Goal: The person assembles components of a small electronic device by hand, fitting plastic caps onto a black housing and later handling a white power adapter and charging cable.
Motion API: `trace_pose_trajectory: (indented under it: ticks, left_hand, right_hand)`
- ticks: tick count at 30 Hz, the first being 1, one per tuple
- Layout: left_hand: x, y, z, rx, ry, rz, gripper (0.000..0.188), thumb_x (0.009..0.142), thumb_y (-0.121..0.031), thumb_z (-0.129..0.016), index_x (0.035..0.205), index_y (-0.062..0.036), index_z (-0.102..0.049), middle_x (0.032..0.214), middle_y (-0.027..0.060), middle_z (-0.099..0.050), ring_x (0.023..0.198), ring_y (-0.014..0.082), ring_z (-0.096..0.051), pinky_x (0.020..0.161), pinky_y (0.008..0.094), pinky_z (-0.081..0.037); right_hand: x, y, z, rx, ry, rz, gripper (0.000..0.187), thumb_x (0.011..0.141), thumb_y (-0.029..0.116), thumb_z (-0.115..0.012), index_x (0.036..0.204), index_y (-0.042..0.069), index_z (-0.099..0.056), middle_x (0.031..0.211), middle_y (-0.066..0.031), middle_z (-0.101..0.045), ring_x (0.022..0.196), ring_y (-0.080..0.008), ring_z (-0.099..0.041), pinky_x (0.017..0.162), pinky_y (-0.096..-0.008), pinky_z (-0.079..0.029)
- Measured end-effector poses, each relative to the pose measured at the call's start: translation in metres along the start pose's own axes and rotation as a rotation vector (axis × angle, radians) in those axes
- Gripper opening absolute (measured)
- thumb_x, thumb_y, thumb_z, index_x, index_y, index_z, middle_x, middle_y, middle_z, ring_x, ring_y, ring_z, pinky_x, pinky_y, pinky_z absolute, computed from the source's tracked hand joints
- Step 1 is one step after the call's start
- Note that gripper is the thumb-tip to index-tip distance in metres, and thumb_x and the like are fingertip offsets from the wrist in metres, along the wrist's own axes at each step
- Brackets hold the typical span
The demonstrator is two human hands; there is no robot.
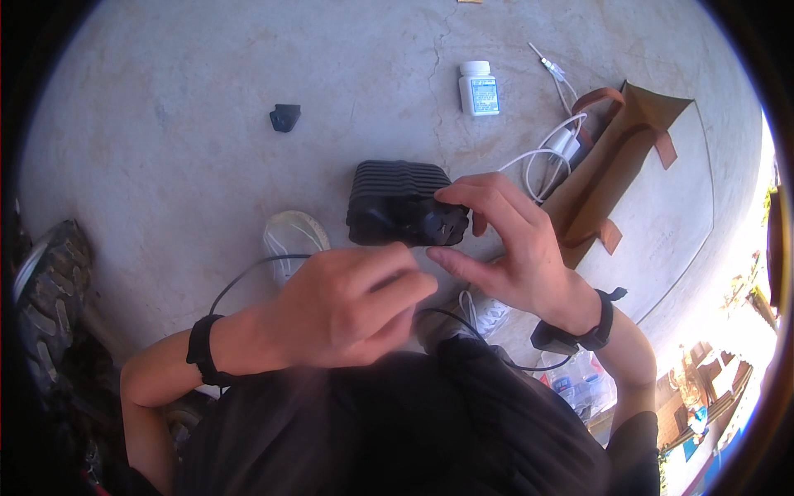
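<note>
A black plastic case [387,198] with a ribbed upper face and a rounded, dark fitting at its right end is in front of me. My right hand [517,252] has its fingers and thumb around that right end, the index fingertip against the ribbed edge. Closer to my body, my left hand [351,306] is closed, with its fingers curled in; motion blurs it, and anything inside it is hidden. A small black plastic piece [285,117] lies apart on the floor, beyond the case to the left.
On the concrete floor [198,149] stands a white bottle [480,89] with a blue label. A white cable [564,145] runs beside an open brown paper bag [608,169] at right. Shoes [295,236] are below my hands; a dark tyre [54,281] is at far left.
</note>
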State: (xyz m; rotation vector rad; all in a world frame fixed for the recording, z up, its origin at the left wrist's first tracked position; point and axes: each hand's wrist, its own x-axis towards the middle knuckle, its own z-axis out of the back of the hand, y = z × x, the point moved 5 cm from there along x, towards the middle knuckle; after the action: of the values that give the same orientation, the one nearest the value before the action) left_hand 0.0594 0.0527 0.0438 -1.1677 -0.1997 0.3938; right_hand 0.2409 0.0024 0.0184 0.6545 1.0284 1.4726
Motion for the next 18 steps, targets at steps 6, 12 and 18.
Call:
trace_pose_trajectory:
  ticks: [6,12,18]
  left_hand:
    - [-0.002,-0.003,0.005,0.013,-0.043,-0.022,0.029,0.075,0.002,-0.072,0.103,-0.0057,-0.067,0.091,0.0072,-0.062,0.068,0.0239,-0.064,0.058,0.0335,-0.052]
    - [0.004,0.027,0.049,0.133,-0.309,0.105,0.023,0.084,0.003,-0.067,0.107,-0.0008,-0.066,0.084,0.0094,-0.061,0.069,0.0169,-0.059,0.063,0.0270,-0.048]
    - [-0.015,0.125,0.076,0.246,-0.408,0.529,0.026,0.090,-0.005,-0.070,0.115,-0.0073,-0.063,0.085,0.0108,-0.066,0.074,0.0224,-0.067,0.067,0.0318,-0.053]
  right_hand:
    - [0.001,0.005,0.000,0.000,-0.004,-0.008,0.050,0.083,0.016,-0.087,0.126,0.003,-0.065,0.122,-0.0119,-0.064,0.090,-0.0204,-0.062,0.073,-0.0283,-0.054]
    - [-0.002,0.007,-0.001,-0.029,-0.007,0.030,0.047,0.083,0.015,-0.087,0.122,0.004,-0.065,0.122,-0.0118,-0.063,0.091,-0.0203,-0.063,0.071,-0.0277,-0.054]
    - [-0.003,0.008,-0.007,-0.053,-0.043,0.108,0.043,0.079,0.011,-0.084,0.115,0.008,-0.061,0.116,-0.0132,-0.058,0.094,-0.0325,-0.066,0.077,-0.0395,-0.057]
